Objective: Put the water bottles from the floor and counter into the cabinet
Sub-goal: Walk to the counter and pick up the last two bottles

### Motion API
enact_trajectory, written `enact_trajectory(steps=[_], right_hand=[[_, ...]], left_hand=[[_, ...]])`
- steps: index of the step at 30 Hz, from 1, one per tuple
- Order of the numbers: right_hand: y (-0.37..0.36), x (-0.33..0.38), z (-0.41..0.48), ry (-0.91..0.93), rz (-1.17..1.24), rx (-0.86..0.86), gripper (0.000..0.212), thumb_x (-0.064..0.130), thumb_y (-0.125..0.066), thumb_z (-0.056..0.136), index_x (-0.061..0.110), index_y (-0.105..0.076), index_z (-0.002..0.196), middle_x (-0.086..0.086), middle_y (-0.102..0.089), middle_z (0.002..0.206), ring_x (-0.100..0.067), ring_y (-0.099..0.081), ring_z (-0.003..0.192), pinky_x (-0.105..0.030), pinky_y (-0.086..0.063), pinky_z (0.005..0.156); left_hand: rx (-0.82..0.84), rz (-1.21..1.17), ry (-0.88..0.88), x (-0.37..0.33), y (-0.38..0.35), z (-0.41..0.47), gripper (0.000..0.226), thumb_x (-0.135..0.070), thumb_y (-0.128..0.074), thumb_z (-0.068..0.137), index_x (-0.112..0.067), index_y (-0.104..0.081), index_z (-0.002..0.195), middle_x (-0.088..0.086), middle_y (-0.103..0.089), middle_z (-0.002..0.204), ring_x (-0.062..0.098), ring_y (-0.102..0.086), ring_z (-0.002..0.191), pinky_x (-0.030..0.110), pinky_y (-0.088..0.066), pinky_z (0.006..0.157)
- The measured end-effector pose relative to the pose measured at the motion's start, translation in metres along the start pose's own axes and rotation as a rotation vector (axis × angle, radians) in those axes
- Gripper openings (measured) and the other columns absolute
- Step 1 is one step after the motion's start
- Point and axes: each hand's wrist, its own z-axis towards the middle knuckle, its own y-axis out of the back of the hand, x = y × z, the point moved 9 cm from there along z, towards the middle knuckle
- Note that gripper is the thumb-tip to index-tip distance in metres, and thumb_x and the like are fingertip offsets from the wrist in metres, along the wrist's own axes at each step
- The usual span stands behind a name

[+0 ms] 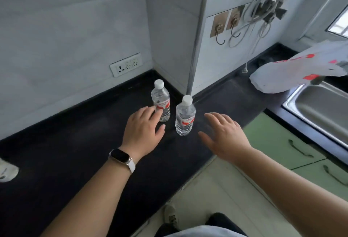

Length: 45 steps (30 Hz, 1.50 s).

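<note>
Counter (75, 152): loose, spread fingers (148, 111) beside bottles (185, 118)

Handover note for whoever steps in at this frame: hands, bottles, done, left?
Left hand: open, fingers at the far bottle, no grip.
Right hand: open, right of the near bottle, apart from it.
Both bottles stand upright on the counter. Green cabinet doors at right are shut.
Done: nothing that shows.
Left: grip both bottles, open a door, put them inside; floor bottles are out of view.
</note>
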Motion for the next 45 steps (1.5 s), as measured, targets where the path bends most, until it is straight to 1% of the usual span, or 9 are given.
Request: enact_trajectory(steps=[4, 7, 10, 15, 18, 21, 24, 35, 45], right_hand=[[-0.024, -0.013, 0.028, -0.151, 0.222, 0.087, 0.074, 0.059, -0.056, 0.088, 0.022, -0.034, 0.148, 0.005, -0.043, 0.150, -0.020, -0.035, 0.138, -0.037, -0.034, 0.108], [-0.046, -0.018, 0.043, -0.206, 0.396, 0.147, 0.080, 0.058, -0.065, 0.084, 0.021, -0.033, 0.148, 0.003, -0.044, 0.148, -0.019, -0.040, 0.136, -0.035, -0.037, 0.106], [-0.071, -0.024, 0.059, -0.251, 0.526, 0.208, 0.086, 0.058, -0.071, 0.079, 0.021, -0.034, 0.146, 0.003, -0.049, 0.143, -0.016, -0.048, 0.130, -0.034, -0.042, 0.103], [-0.102, -0.025, 0.085, -0.229, 0.709, 0.330, 0.082, 0.046, -0.081, 0.074, 0.029, -0.036, 0.140, 0.016, -0.057, 0.121, -0.003, -0.057, 0.106, -0.021, -0.041, 0.084], [-0.113, -0.024, 0.099, -0.184, 0.778, 0.366, 0.074, 0.039, -0.086, 0.070, 0.036, -0.041, 0.129, 0.024, -0.058, 0.111, 0.005, -0.057, 0.099, -0.018, -0.044, 0.082], [-0.118, -0.023, 0.110, -0.132, 0.817, 0.418, 0.069, 0.033, -0.087, 0.070, 0.044, -0.039, 0.119, 0.026, -0.058, 0.106, 0.010, -0.055, 0.099, -0.009, -0.041, 0.078], [-0.120, -0.022, 0.120, -0.083, 0.837, 0.468, 0.071, 0.032, -0.088, 0.070, 0.045, -0.039, 0.120, 0.024, -0.059, 0.108, 0.010, -0.056, 0.100, -0.007, -0.040, 0.077], [-0.121, -0.038, 0.139, -0.071, 0.995, 0.536, 0.059, 0.035, -0.085, 0.073, 0.040, -0.048, 0.119, 0.016, -0.065, 0.106, -0.001, -0.064, 0.097, -0.024, -0.053, 0.085], [-0.096, 0.011, 0.144, 0.119, 1.005, 0.612, 0.059, 0.030, -0.084, 0.074, 0.034, -0.049, 0.121, 0.013, -0.065, 0.102, -0.002, -0.065, 0.093, -0.018, -0.049, 0.076]], left_hand=[[0.045, -0.241, 0.211, 0.024, -0.031, 0.016, 0.054, -0.034, -0.067, 0.093, -0.007, -0.057, 0.138, 0.011, -0.062, 0.134, 0.034, -0.057, 0.123, 0.045, -0.049, 0.098], [0.066, -0.473, 0.436, 0.039, -0.054, 0.026, 0.062, -0.035, -0.068, 0.094, -0.011, -0.046, 0.147, 0.008, -0.053, 0.145, 0.027, -0.049, 0.134, 0.035, -0.040, 0.104], [0.066, -0.655, 0.632, 0.054, -0.080, 0.034, 0.070, -0.039, -0.069, 0.093, -0.014, -0.040, 0.151, 0.004, -0.046, 0.153, 0.020, -0.043, 0.141, 0.034, -0.037, 0.112], [0.042, -0.830, 0.758, 0.060, -0.108, 0.054, 0.059, -0.030, -0.078, 0.088, -0.021, -0.049, 0.140, -0.010, -0.055, 0.136, 0.002, -0.051, 0.122, 0.019, -0.040, 0.100], [0.034, -0.852, 0.774, 0.062, -0.119, 0.067, 0.056, -0.029, -0.082, 0.085, -0.029, -0.050, 0.131, -0.012, -0.063, 0.125, -0.010, -0.058, 0.107, 0.007, -0.041, 0.091], [0.026, -0.880, 0.835, 0.069, -0.131, 0.070, 0.067, -0.033, -0.087, 0.078, -0.028, -0.050, 0.134, -0.013, -0.067, 0.123, 0.000, -0.064, 0.111, 0.026, -0.050, 0.099], [0.010, -0.881, 0.851, 0.069, -0.134, 0.072, 0.077, -0.030, -0.088, 0.075, -0.025, -0.046, 0.140, -0.013, -0.068, 0.119, 0.003, -0.067, 0.108, 0.035, -0.055, 0.097], [-0.181, -0.761, 1.085, 0.058, -0.113, 0.056, 0.067, -0.031, -0.091, 0.073, -0.036, -0.051, 0.127, -0.018, -0.068, 0.109, 0.006, -0.067, 0.104, 0.029, -0.055, 0.091], [-0.371, -0.781, 1.248, 0.041, -0.052, -0.036, 0.067, -0.026, -0.093, 0.071, -0.032, -0.058, 0.127, -0.013, -0.072, 0.111, 0.004, -0.070, 0.102, 0.035, -0.057, 0.094]])
